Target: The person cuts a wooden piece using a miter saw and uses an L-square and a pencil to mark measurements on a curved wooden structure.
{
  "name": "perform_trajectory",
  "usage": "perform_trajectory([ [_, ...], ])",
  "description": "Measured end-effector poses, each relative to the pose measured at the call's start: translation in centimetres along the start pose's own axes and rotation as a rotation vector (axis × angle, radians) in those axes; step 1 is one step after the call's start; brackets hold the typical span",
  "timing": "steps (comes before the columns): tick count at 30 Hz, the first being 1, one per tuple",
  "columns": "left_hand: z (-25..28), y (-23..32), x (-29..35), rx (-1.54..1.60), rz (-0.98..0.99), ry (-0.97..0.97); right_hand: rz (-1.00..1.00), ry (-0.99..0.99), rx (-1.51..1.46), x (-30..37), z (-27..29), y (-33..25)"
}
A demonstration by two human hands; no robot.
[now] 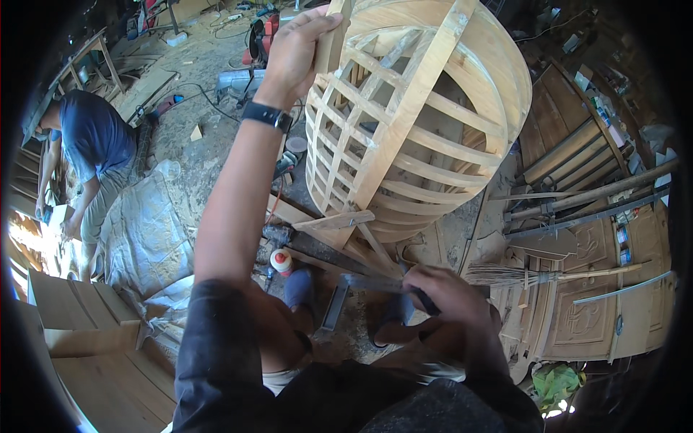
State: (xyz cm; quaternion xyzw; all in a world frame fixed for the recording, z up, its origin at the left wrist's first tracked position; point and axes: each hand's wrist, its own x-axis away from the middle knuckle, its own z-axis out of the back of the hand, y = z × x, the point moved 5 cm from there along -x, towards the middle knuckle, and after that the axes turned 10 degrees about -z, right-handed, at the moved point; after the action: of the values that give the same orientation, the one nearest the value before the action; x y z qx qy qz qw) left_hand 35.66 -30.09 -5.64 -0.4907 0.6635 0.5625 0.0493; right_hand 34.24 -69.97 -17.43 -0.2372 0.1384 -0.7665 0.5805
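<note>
A large rounded frame of pale wood (433,184), built of curved ribs and crossed slats, stands in front of me. My left hand (299,50) is closed round an upright flat wooden strip (332,47) at the frame's upper left. Lower down, my right hand (451,294) grips the dark handle of a tool with a long flat grey blade (372,283). That blade points left, below the frame and apart from it; blur hides its exact kind. A short wooden piece (336,221) sits slantwise at the frame's lower edge.
A white bottle with a red cap (281,261) stands by my feet. On the right lie a straw broom (516,276) and carved wooden panels (581,321). Another person (97,141) bends over work at the left, beside a plastic sheet (148,227). Wooden boards (108,382) fill the lower left.
</note>
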Motion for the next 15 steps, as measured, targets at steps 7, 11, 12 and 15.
perform_trajectory([
  [7,-1.0,-6.9,-2.5,0.294,-0.011,-0.007,0.016,-0.108,-0.109,0.2,0.3,-0.1],
  [11,-1.4,-9.6,-3.8,0.289,-0.005,0.042,-0.031,-0.158,-0.091,-0.3,0.5,1.5],
  [12,-1.1,-10.3,-4.4,0.234,-0.023,0.031,-0.034,-0.163,-0.094,-0.6,0.6,1.7],
  [15,-0.9,-11.9,-6.2,0.146,-0.062,0.007,-0.040,-0.171,-0.106,-1.8,1.3,2.9],
])
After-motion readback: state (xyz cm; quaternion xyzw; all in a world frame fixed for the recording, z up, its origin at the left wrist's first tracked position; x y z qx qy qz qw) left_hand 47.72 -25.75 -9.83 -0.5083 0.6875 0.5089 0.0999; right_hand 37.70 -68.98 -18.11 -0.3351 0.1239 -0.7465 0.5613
